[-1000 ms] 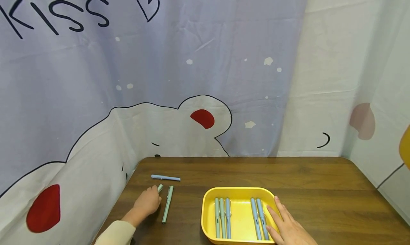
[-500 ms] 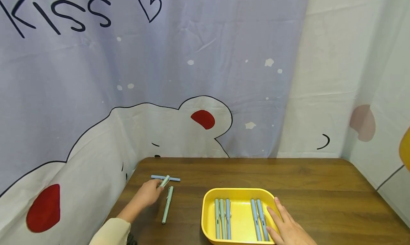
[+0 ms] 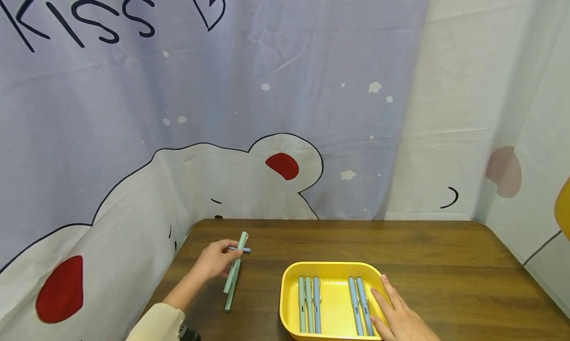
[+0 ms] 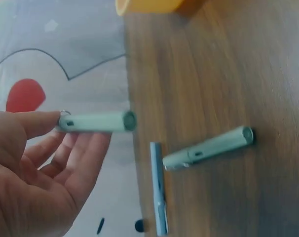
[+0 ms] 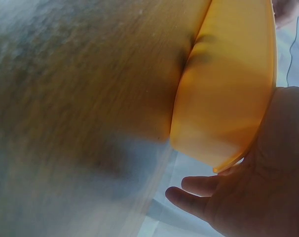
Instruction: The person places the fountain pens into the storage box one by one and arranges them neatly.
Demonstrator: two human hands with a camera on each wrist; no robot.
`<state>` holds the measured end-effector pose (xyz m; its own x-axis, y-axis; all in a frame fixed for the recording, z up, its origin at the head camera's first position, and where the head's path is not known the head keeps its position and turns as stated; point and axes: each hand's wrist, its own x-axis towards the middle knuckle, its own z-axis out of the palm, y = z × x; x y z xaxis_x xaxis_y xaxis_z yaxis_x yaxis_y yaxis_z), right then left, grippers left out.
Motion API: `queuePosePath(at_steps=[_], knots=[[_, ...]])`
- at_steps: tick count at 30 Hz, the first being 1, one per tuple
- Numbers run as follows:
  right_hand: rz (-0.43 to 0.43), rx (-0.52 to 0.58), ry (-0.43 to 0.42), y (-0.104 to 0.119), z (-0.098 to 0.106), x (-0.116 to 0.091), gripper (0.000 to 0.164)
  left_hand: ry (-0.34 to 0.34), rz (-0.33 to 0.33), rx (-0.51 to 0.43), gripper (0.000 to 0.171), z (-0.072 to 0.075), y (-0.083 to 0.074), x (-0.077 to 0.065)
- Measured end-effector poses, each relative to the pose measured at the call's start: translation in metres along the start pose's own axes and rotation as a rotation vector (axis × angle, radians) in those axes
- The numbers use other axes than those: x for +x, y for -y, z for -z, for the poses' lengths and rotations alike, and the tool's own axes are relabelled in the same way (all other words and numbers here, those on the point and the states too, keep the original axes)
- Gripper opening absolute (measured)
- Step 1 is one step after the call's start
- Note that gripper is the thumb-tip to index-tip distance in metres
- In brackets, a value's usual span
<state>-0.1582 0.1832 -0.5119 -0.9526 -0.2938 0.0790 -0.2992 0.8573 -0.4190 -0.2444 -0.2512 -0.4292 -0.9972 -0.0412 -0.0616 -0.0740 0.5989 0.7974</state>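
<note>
My left hand [image 3: 217, 260] pinches a pale green capped pen [image 3: 242, 240] between thumb and fingers, raised over the table's left part. In the left wrist view the held pen [image 4: 97, 122] points its end to the right. Below it a second green pen [image 3: 230, 301] lies on the table, partly overlapped. A light blue pen [image 3: 247, 250] lies behind, mostly hidden by the hand in the head view. My right hand [image 3: 405, 317] rests at the right rim of a yellow tray [image 3: 329, 266], fingers spread and fairly straight.
Inside the tray, two green pens [image 3: 302, 306] and a blue pen [image 3: 317, 306] lie side by side at left; two blue pens [image 3: 356, 306] lie at right. The wooden table [image 3: 427, 252] ends at a printed curtain [image 3: 356, 133] behind and at the sides.
My left hand has lifted the green pen off the table and moved it right, turning it more upright in view, over the other loose pens. The right hand and tray stay put.
</note>
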Motion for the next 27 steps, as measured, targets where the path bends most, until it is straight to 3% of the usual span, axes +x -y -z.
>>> queuePosePath(at_steps=[13,21,27], knots=[[0.008,-0.002,-0.005,-0.001,0.000,0.000,0.067,0.229,-0.032,-0.293,0.047,-0.015,-0.027,-0.016],[-0.014,0.000,0.017,0.001,0.001,0.001,0.069,0.367,0.037,-0.549,0.057,-0.034,-0.038,-0.021],[-0.017,-0.009,0.021,0.001,0.002,0.000,0.069,0.413,0.087,-0.677,0.057,-0.054,-0.042,-0.023]])
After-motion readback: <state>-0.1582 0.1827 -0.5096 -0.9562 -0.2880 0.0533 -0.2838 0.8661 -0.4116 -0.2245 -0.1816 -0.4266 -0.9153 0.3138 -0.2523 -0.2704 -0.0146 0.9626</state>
